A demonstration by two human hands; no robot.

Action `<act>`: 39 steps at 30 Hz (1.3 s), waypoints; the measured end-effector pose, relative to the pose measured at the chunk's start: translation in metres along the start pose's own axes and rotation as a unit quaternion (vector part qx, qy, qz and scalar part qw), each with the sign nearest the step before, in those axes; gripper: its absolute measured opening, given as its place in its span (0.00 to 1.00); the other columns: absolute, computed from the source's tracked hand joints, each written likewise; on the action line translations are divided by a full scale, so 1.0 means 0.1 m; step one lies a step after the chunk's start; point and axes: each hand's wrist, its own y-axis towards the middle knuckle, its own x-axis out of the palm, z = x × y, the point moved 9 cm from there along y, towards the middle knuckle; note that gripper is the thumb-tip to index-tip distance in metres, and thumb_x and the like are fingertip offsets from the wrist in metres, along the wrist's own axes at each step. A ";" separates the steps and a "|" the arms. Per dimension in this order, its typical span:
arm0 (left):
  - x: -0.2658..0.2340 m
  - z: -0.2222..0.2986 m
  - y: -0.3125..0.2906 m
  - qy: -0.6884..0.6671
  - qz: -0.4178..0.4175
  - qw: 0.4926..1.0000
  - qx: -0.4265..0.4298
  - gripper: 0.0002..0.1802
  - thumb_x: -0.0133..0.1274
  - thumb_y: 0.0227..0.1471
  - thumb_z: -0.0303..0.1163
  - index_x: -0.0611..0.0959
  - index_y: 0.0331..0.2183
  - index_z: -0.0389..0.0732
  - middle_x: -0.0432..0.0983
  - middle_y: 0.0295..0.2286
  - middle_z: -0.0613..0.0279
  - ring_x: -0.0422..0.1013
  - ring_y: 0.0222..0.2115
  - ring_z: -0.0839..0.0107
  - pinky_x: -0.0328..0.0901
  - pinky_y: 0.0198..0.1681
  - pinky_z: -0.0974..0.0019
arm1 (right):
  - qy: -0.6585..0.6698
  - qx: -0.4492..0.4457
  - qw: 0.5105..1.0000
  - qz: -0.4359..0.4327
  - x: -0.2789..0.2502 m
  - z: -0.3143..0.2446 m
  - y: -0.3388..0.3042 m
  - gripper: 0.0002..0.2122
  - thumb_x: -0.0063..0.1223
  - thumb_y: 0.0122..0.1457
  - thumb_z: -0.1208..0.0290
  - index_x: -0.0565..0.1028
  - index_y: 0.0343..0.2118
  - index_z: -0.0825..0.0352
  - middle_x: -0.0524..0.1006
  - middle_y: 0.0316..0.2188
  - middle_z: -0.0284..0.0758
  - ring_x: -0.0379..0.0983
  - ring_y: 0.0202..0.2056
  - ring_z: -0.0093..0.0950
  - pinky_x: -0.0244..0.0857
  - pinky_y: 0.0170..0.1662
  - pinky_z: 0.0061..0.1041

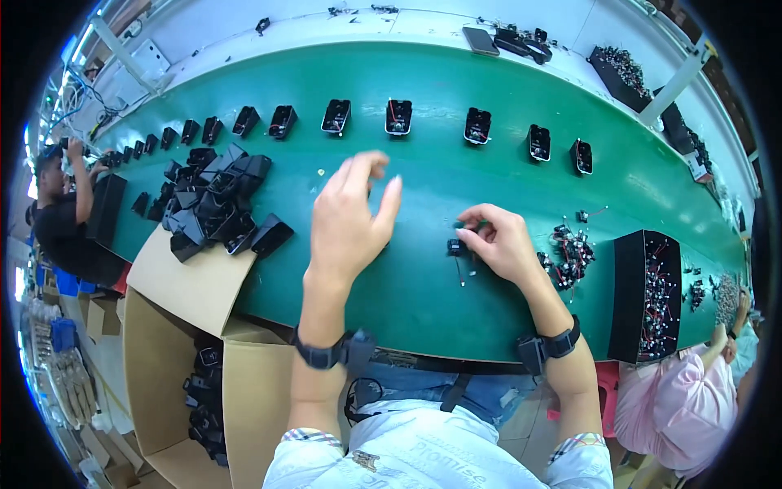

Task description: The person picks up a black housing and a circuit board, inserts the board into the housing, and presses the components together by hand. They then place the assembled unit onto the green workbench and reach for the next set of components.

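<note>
My left hand (352, 213) is raised over the green table, thumb apart from its half-curled fingers, with nothing visible in it. To its right, my right hand (498, 238) has thumb and forefinger bent together at a small black part with thin wires (454, 247). The wires trail toward me; the exact grip is partly hidden by the fingertips. Just beyond my right wrist lies a loose pile of small wired parts (573, 254). Farther off, a row of black housings, such as the one with a red wire (398, 118), curves across the table.
A heap of black housings (216, 196) sits at left, partly on the flap of an open cardboard box (195, 273). On the right, a black bin (627, 297) holds many wired parts. One co-worker (65, 208) is at the far left; another in pink (688, 399) sits at right.
</note>
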 end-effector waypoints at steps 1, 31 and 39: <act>-0.08 -0.05 -0.11 0.006 0.002 1.000 0.003 0.16 0.62 0.53 0.31 0.80 0.43 0.37 0.79 0.36 0.51 0.76 0.39 0.54 0.70 0.44 0.55 | -0.003 0.023 1.000 0.006 -0.05 0.07 0.00 0.07 0.62 0.60 0.76 0.80 0.40 0.71 0.80 0.30 0.32 0.76 0.23 0.18 0.69 0.28 0.20; 1.41 -0.36 0.16 -0.362 -0.176 0.910 -0.098 0.35 0.71 0.42 0.21 0.74 0.51 0.37 0.78 0.42 0.60 0.76 0.44 0.74 0.73 0.47 0.69 | 0.251 0.004 0.956 0.150 -0.49 0.21 -0.06 0.08 0.63 0.59 0.81 0.78 0.40 0.71 0.78 0.46 0.36 0.79 0.42 0.23 0.76 0.47 0.23; 1.55 -0.20 0.05 -0.483 -0.287 0.820 -0.112 0.35 0.69 0.42 0.16 0.75 0.53 0.40 0.73 0.47 0.64 0.73 0.48 0.73 0.71 0.53 0.66 | 0.382 -0.008 0.918 0.107 -0.44 0.14 -0.03 0.09 0.61 0.60 0.82 0.78 0.43 0.73 0.79 0.45 0.38 0.77 0.45 0.22 0.72 0.52 0.23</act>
